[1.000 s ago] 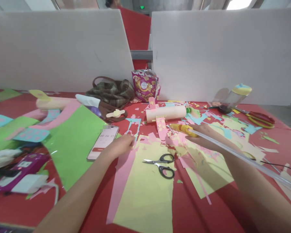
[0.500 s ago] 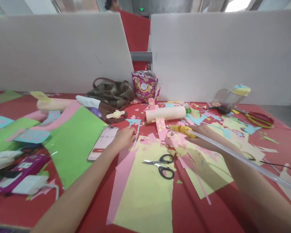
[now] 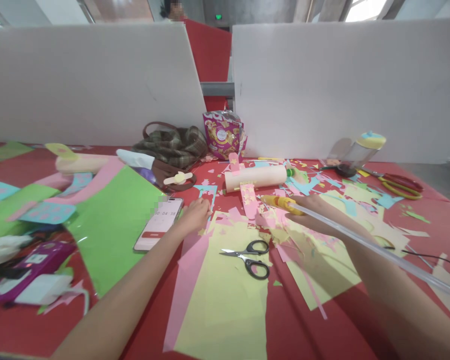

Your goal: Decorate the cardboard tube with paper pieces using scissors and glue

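Observation:
My right hand (image 3: pixel 308 206) is wrapped round a yellow hot glue gun (image 3: pixel 281 202), from whose back a long clear glue stick (image 3: pixel 360 240) runs to the lower right. The gun's tip is close to a pink spotted paper strip (image 3: pixel 249 201) fixed to a cream paper tube (image 3: pixel 257 178), which lies on its side. Another pink tab (image 3: pixel 234 163) stands up from the tube's far side. Curled on the table beside the phone (image 3: pixel 159 225), my left hand (image 3: pixel 196 216) has its fingers closed, and its palm is hidden. Black-handled scissors (image 3: pixel 247 257) lie slightly open between my arms.
Yellow paper sheets (image 3: pixel 225 310) and several coloured scraps cover the middle. Green film (image 3: pixel 108 230) and cut shapes lie left, beside a purple power strip (image 3: pixel 33 270). Behind are a plaid bag (image 3: pixel 172 145), a snack packet (image 3: pixel 225 135) and white panels (image 3: pixel 341 90). Red-and-yellow-handled scissors (image 3: pixel 401 185) lie right.
My left hand's fingers look slightly more curled in the same spot. The view has shifted a little, and the phone's timer has advanced one second. The glue gun stays by the tube.

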A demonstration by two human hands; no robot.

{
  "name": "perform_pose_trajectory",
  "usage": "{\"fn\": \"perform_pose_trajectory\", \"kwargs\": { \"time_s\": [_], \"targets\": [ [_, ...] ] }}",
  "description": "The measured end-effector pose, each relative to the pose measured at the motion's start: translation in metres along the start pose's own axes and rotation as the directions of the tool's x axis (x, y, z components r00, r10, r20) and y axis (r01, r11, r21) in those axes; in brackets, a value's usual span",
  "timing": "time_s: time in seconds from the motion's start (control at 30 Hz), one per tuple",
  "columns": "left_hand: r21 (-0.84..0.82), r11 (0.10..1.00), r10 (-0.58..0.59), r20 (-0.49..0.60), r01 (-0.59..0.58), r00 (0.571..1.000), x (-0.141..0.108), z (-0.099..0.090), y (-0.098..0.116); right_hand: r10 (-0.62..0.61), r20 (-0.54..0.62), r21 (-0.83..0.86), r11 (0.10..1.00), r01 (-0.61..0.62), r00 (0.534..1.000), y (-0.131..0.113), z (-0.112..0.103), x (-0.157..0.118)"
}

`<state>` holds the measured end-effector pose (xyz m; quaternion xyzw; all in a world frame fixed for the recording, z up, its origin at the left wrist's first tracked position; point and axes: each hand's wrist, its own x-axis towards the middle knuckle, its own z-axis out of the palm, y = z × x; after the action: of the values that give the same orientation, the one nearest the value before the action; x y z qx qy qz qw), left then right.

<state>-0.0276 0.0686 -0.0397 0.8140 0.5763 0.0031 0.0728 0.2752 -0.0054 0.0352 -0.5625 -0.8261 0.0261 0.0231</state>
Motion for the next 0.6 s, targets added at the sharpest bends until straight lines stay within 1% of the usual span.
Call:
{"fn": "perform_pose_trajectory", "kwargs": {
  "time_s": [0.2,0.47,0.6],
  "targets": [
    [-0.029,1.000,-0.004,-0.041,0.003,0.999,-0.0035,-0.0024,0.0042,-0.020,0.001,-0.007,1.000,0.021,1.000,-0.0006,0.0005,-0.0002],
    [-0.026,1.000,0.011,-0.053,-0.012,0.999,-0.0042,0.0002,0.0038,0.023,-0.004,0.016,1.000,-0.023,1.000,-0.0025,-0.0044,0.0002],
    [-0.004,1.000,0.014,-0.071,-0.015,0.997,-0.0065,-0.0001,0.0077,0.034,-0.001,0.033,0.999,-0.034,0.999,-0.0026,-0.0048,0.0001]
  ]
}}
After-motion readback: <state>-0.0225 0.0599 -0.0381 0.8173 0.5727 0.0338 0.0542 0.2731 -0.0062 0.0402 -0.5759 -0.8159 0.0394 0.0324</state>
